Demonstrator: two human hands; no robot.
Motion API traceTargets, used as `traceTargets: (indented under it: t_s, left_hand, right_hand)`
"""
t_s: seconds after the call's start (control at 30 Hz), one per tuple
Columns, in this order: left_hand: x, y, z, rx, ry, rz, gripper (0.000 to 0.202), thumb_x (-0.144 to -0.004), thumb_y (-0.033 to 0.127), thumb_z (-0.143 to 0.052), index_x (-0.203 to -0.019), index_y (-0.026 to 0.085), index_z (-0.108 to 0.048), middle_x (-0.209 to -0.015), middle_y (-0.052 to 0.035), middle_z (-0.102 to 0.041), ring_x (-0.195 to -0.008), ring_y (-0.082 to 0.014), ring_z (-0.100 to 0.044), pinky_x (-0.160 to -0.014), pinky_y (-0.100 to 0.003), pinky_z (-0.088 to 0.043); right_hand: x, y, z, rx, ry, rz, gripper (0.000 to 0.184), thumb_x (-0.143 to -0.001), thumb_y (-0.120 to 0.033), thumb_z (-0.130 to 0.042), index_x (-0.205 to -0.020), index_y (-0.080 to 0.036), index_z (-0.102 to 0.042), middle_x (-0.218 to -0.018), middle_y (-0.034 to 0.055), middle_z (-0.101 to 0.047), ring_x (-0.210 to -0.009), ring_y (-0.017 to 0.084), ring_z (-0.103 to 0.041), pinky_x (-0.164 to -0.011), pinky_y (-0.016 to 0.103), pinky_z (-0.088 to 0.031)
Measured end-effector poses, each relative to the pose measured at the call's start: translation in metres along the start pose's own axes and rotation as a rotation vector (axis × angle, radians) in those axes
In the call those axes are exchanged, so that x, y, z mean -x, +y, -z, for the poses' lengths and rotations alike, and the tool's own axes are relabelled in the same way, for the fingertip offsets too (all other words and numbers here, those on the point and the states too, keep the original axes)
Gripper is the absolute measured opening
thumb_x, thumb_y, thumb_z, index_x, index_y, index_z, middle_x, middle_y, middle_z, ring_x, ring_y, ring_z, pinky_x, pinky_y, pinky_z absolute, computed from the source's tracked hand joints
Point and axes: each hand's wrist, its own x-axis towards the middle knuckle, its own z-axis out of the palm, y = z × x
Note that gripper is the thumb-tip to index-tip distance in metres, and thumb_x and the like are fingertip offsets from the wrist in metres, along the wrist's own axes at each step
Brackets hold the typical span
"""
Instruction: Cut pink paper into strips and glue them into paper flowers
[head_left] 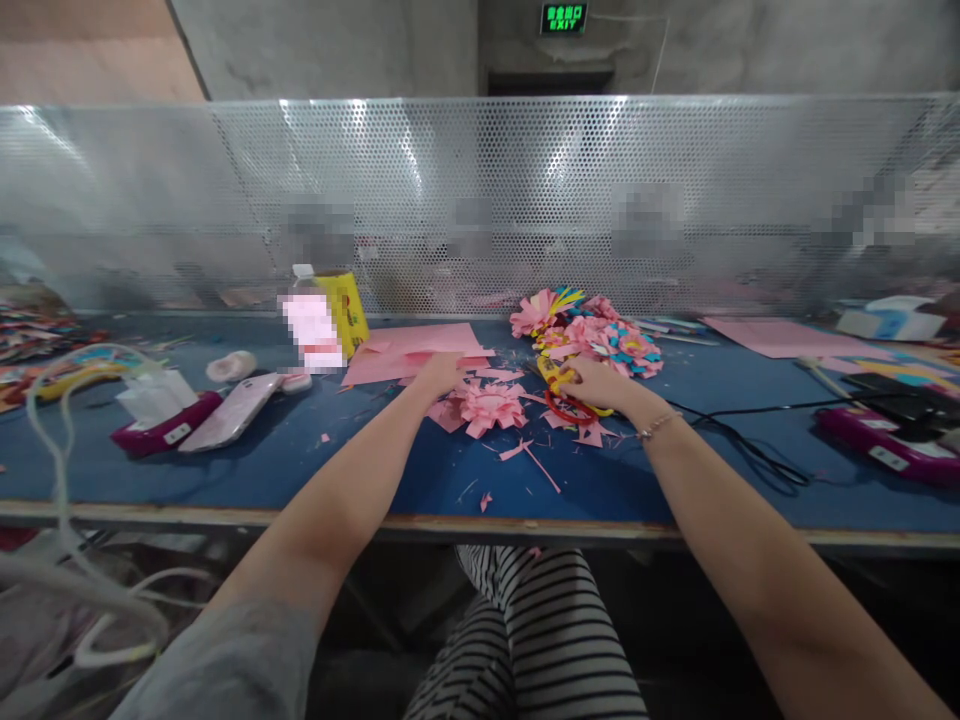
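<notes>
Long flat blue worktop [322, 490] carries it all; perforated grey metal screen [420, 180] stands along its back. Flat pink paper sheets [409, 350] lie overlapping left of centre. Right of them, a heap of layered pink, blue and yellow paper flowers [600, 335]. Nearer the front edge, between the two forearms, a single ruffled pink paper flower [491, 408].

Right hand [598, 383]: curled round a yellow-and-red loop-handled tool [553, 376], likely scissors, in front of the heap. Left hand [444, 370]: at the near part of the sheets, fingertips not clear, cannot tell if it's pinching or just resting. Thin pink paper offcuts [517, 452] litter the front.

My take: keep left palm light and flat so the sheets don't skate, work the tool by its loops, points off the petals, and watch for offcuts snagging under the sheets
</notes>
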Motion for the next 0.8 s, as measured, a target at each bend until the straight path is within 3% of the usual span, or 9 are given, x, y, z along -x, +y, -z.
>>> traceTargets:
  t_s: [0.07, 0.2, 0.53, 0.8]
  left_hand:
    - [-0.001, 0.006, 0.000, 0.028, -0.023, -0.115, 0.041, -0.075, 0.021, -0.040, -0.112, 0.014, -0.054, -0.119, -0.0080, -0.054, -0.111, -0.0183, -0.047, -0.096, -0.025, -0.032]
    - [0.001, 0.011, -0.002, 0.115, -0.198, -0.295, 0.036, -0.078, 0.023, -0.038, -0.108, 0.017, -0.057, -0.119, -0.0047, -0.054, -0.108, -0.0145, -0.049, -0.094, -0.023, -0.034]
    - [0.000, 0.012, -0.001, 0.041, -0.204, -0.317, 0.035, -0.077, 0.016, -0.037, -0.105, 0.018, -0.058, -0.118, -0.0049, -0.055, -0.108, -0.0159, -0.048, -0.094, -0.025, -0.033]
    - [-0.002, 0.010, -0.010, 0.025, -0.209, -0.286, 0.036, -0.078, 0.022, -0.037, -0.109, 0.014, -0.053, -0.117, -0.0080, -0.055, -0.104, -0.0162, -0.051, -0.091, -0.026, -0.036]
  right_hand:
    - [0.000, 0.000, 0.000, 0.008, 0.001, 0.003, 0.032, -0.076, -0.032, -0.046, -0.102, -0.014, -0.051, -0.100, 0.0099, -0.060, -0.082, 0.018, -0.056, -0.065, 0.024, -0.038]
    - [0.001, -0.002, 0.001, 0.023, 0.001, 0.003, 0.033, -0.076, -0.031, -0.046, -0.104, -0.014, -0.050, -0.100, 0.0097, -0.060, -0.083, 0.018, -0.056, -0.067, 0.024, -0.038]
    - [0.002, -0.004, 0.002, 0.043, -0.005, 0.005, 0.031, -0.076, -0.030, -0.045, -0.102, -0.013, -0.051, -0.101, 0.0109, -0.059, -0.085, 0.019, -0.055, -0.066, 0.024, -0.037]
    - [0.000, -0.001, 0.000, 0.047, 0.001, 0.013, 0.032, -0.076, -0.032, -0.045, -0.103, -0.015, -0.051, -0.101, 0.0091, -0.060, -0.086, 0.019, -0.056, -0.067, 0.024, -0.038]
